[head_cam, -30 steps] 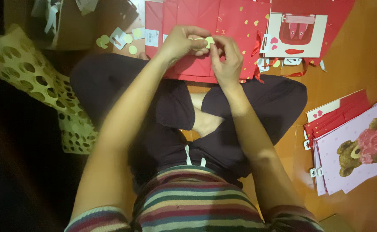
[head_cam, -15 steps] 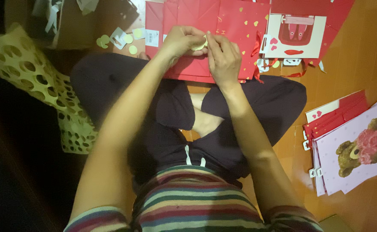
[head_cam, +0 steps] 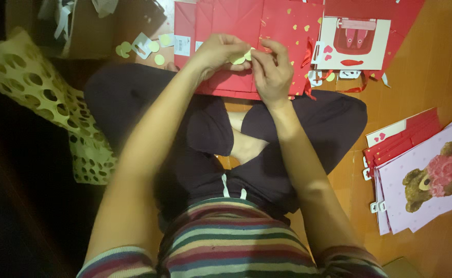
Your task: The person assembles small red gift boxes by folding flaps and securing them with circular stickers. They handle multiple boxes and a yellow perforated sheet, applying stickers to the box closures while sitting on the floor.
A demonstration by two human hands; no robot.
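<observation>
Stickers, small pale round ones [head_cam: 240, 57], were pinched between both hands, just above the flat red gift bag [head_cam: 246, 36] on the floor at twelve o'clock. The left hand [head_cam: 218, 51] had its fingers curled shut around the little stack. The right hand [head_cam: 271, 72] had its fingers nipped tight on the edge of one round piece.

Half a second before, the two hands were pressed close together over the bag. Now the right hand had slid a little toward three o'clock and its fingers stood up more, so the pale piece showed between the hands. That looked like one sticker was being peeled away from the rest, ready to go on the bag.

More pale round stickers [head_cam: 156, 49] lay loose on the floor at eleven o'clock. A yellow basket with holes [head_cam: 40, 98] sat at nine o'clock. A pile of bags with a teddy bear picture [head_cam: 432, 175] lay at three o'clock. A white card with a red shape [head_cam: 354, 44] sat at one o'clock.
</observation>
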